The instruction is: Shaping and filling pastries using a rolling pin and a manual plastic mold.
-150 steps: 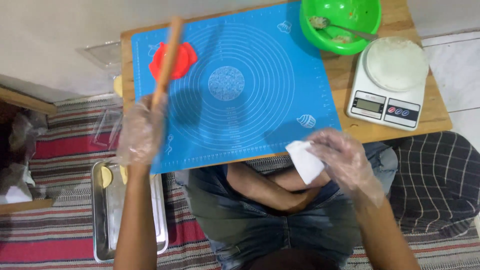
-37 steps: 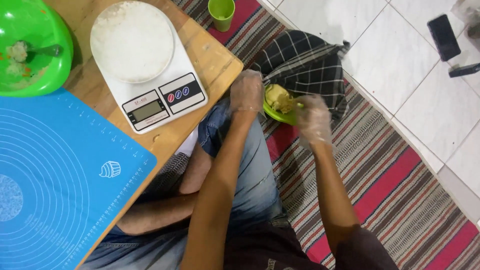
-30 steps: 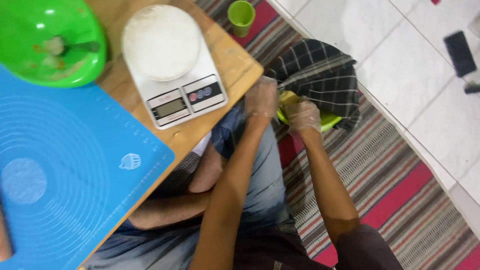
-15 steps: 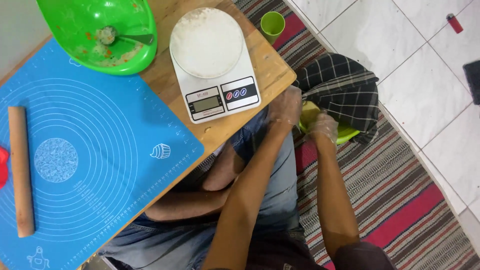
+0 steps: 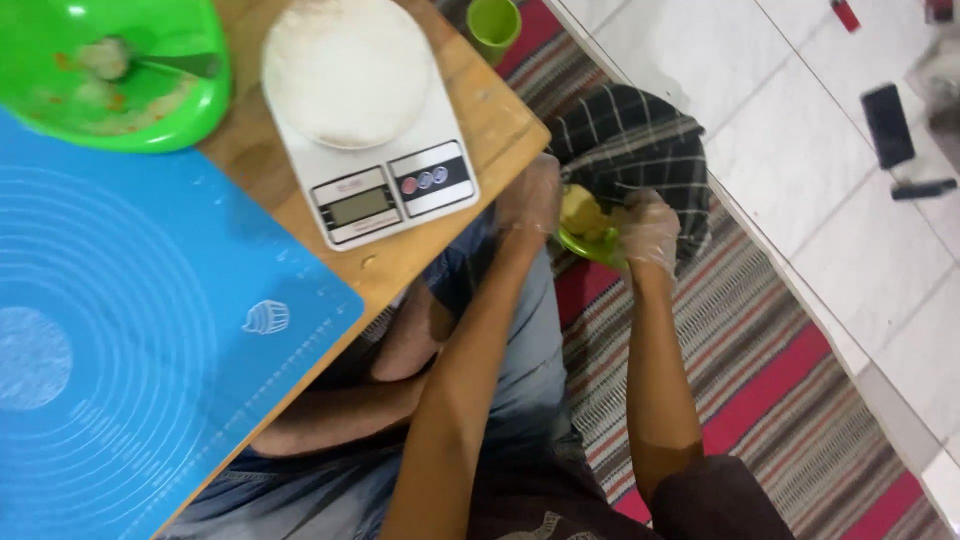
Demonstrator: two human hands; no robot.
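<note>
**Dough lifted from a small green bowl beside the low table**

A white tiled floor meets a striped red and grey rug [image 5: 800,400], and on the rug stands a low wooden table [image 5: 490,110]. The person sits at its corner with both arms stretched out to the side, over a dark checked cloth [image 5: 640,150] lying on the rug.

Both hands wear thin clear gloves. The left hand [image 5: 530,195] is curled against the near side of a pale yellow lump of dough [image 5: 580,212]; the right hand [image 5: 650,232] cups the far side of it and the small green bowl [image 5: 592,245] beneath. Both are closed loosely about the lump, fingers bent, not flat. The dough sits in that bowl, just off the table's corner, above the cloth.

To my eye the lump looks soft and light, likely tacky, so it would dent under a hard pinch; scooping from below with curved fingers seems the safer hold. The bowl looks like thin plastic, light enough to tip if not steadied.

On the table a white kitchen scale [image 5: 370,130] carries a round white lid or plate, with a grey display and a dark button panel on its front edge. A blue baking mat [image 5: 150,340] printed with white rings and a small cupcake mark lies beside it, by a large green bowl [image 5: 110,70] with a spoon. A green cup [image 5: 494,24] stands on the rug.
</note>
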